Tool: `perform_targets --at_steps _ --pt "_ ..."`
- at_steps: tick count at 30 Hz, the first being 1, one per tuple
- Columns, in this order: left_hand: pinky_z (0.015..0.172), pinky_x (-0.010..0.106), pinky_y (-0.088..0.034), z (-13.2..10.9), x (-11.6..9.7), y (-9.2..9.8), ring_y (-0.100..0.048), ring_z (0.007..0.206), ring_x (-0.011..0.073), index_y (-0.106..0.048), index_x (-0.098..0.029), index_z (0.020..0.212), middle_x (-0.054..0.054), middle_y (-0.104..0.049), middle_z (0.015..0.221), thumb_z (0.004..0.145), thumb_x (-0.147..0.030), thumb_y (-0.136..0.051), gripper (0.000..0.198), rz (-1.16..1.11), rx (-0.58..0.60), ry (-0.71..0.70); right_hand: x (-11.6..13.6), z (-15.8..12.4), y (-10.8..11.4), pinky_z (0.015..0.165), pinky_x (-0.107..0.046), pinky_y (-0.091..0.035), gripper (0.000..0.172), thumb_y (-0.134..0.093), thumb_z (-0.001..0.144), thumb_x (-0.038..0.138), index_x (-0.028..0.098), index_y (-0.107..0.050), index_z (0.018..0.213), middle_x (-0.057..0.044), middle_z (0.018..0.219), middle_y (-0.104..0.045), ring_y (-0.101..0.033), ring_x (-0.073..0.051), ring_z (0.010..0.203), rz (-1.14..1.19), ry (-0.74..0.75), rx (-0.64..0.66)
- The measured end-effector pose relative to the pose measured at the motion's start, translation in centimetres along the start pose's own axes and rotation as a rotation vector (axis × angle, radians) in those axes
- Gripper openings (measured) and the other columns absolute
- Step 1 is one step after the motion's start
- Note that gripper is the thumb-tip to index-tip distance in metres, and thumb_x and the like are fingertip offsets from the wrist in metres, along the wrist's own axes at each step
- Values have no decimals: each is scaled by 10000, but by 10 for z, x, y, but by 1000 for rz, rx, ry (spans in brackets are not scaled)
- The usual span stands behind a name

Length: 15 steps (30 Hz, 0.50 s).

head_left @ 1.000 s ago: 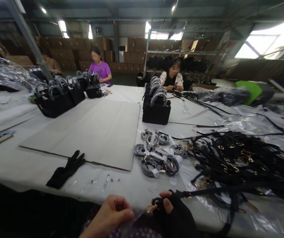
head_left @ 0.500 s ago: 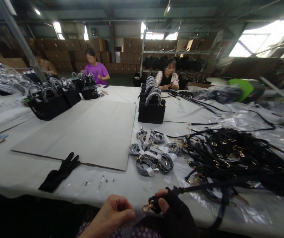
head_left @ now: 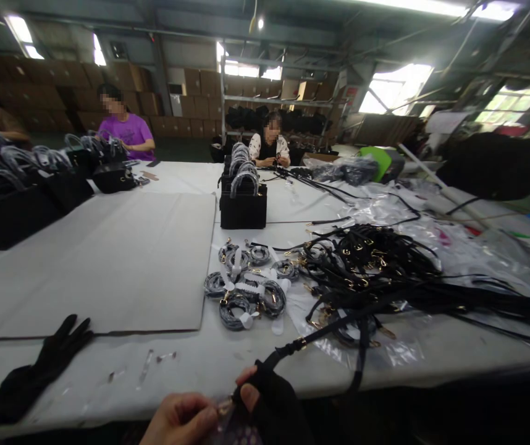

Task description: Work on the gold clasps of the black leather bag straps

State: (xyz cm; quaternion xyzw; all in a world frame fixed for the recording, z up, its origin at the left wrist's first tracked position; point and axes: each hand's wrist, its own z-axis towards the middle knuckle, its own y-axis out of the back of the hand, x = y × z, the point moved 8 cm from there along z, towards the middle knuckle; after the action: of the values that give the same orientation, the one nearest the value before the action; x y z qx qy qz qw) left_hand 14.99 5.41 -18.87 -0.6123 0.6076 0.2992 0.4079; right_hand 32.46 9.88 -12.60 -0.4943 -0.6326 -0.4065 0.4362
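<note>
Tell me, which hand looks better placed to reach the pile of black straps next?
Probably the right hand, being nearer the pile of black straps, though it holds a strap leading that way. The left hand is farther off and seems to be pinching clear plastic.

The black strap (head_left: pixel 324 330), gold-coloured buckle (head_left: pixel 301 343) showing, slanted from six o'clock toward four; clear plastic film (head_left: pixel 222 425), partly hidden, hung beside its clasp (head_left: pixel 225 408) at six.
</note>
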Motion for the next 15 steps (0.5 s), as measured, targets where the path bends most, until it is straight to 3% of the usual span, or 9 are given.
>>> perform_targets --at_steps 6,15 --pt "541 239 -390 -2 -17 4 -515 516 108 -700 -109 705 28 -666 621 672 -601 -786 500 -47 -48 -19 28 11 17 699 -338 -517 484 -717 713 684 217 -686 835 -42 766 -695 -619 -214 737 147 65 -105" --pt "506 230 -353 -6 -30 1 -498 481 100 -693 -98 644 23 -642 548 624 -484 -829 409 -69 -95 -25 36 12 22 669 -319 -500 565 -682 664 780 236 -679 818 -33 769 -692 -615 -209 746 61 21 -101"
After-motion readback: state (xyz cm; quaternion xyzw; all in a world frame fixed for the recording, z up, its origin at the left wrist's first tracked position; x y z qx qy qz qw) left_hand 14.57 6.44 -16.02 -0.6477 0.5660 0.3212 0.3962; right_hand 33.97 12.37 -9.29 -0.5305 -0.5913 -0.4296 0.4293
